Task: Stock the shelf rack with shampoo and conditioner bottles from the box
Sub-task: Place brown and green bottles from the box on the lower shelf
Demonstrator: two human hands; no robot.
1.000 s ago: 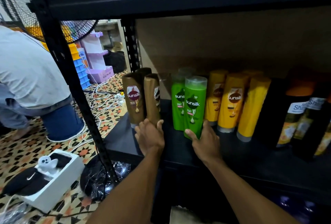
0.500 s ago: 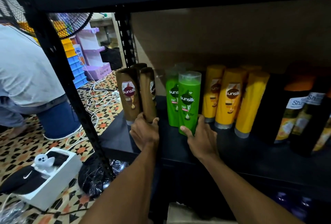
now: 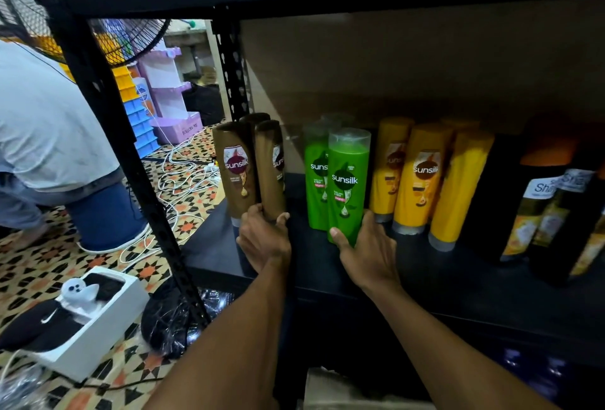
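At frame centre, head view: left grip (image 3: 263, 239) is clamped round the base of the right-hand brown bottle (image 3: 270, 170). Bottle is upright, touching its brown neighbour (image 3: 235, 170) at the shelf's left end. Right grip (image 3: 366, 246) is wrapped round the bottom of the front green bottle (image 3: 347, 187), upright on the shelf (image 3: 425, 282), with a second green one just behind. Just right of it are the yellow bottles (image 3: 422, 177), and the dark bottles (image 3: 540, 210) are at far right. Versus 0.5 s ago: same holds, same bottle positions, no visible shift. Lower left: white box (image 3: 108, 321) on the floor.
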